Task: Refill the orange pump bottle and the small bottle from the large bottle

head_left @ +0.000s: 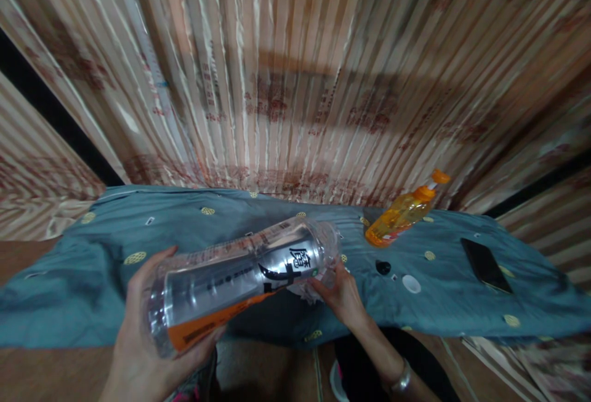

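Note:
A large clear plastic bottle (244, 273) with a silver and orange label lies tilted across the space in front of me, its neck end up to the right. My left hand (152, 322) is wrapped around its base. Near the neck, my right hand (339, 294) grips the bottle, though some of its fingers are hidden. Something white and crumpled, perhaps tissue (305, 292), shows below the bottle beside my right fingers; whether the hand holds it I cannot tell. No liquid is visible inside the bottle.
On the teal patterned cloth (184, 217), an orange pump bottle (399, 218) leans at the right. Nearby are a small black object (383, 267), a white disc (411, 284) and a dark phone (484, 265). A pleated curtain (295, 94) hangs behind.

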{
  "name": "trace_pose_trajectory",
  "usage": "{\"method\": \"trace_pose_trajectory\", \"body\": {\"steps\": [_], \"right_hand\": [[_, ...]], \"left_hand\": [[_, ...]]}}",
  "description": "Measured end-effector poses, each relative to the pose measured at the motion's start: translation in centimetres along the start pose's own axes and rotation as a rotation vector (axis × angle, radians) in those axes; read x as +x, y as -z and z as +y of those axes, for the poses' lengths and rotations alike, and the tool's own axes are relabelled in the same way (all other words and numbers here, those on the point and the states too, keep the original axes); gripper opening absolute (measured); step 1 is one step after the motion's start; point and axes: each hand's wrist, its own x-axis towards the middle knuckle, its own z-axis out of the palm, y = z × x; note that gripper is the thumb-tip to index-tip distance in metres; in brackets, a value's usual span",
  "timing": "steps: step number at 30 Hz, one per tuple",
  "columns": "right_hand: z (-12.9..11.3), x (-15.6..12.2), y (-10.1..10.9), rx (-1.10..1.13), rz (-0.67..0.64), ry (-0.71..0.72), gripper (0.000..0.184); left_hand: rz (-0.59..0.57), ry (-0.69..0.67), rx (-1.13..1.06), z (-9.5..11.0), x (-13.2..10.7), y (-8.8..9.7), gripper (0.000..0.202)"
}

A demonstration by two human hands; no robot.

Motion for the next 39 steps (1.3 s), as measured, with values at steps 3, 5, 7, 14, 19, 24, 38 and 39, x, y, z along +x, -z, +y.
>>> {"method": "trace_pose_trajectory", "body": {"steps": [3, 5, 7, 14, 19, 24, 38, 39], "right_hand": [[0.0, 0.0, -0.1, 0.004, 0.000, -0.001, 0.045], [0.1, -0.1, -0.2, -0.011, -0.004, -0.010, 0.046], [0.2, -0.1, -0.2, -0.017, -0.004, -0.018, 0.046], [0.3, -0.1, -0.2, -0.024, -0.011, -0.003, 0.046], [0.5, -0.1, -0.3, -0.043, 0.001, 0.005, 0.041], [0.7, -0.1, -0.4, -0.067, 0.017, 0.024, 0.044], [0.5, -0.2, -0.3, -0.063, -0.001, 0.040, 0.043], [0.5, -0.2, -0.3, -0.065, -0.003, 0.044, 0.044]], "left_hand": [[0.002, -0.003, -0.001, -0.1, 0.0, -0.1, 0.096], [0.015, -0.012, 0.009, 0.0, -0.1, -0.2, 0.095], [0.027, 0.007, 0.003, 0.3, -0.1, -0.4, 0.094], [0.086, 0.107, -0.049, 1.7, 0.0, -0.6, 0.091], [0.061, 0.161, -0.059, 2.4, 0.2, -0.4, 0.089], [0.061, 0.190, -0.076, 2.8, 0.2, -0.4, 0.087], [0.061, 0.175, -0.049, 2.4, 0.0, -0.5, 0.090], [0.059, 0.178, -0.055, 2.4, 0.0, -0.5, 0.090]]}}
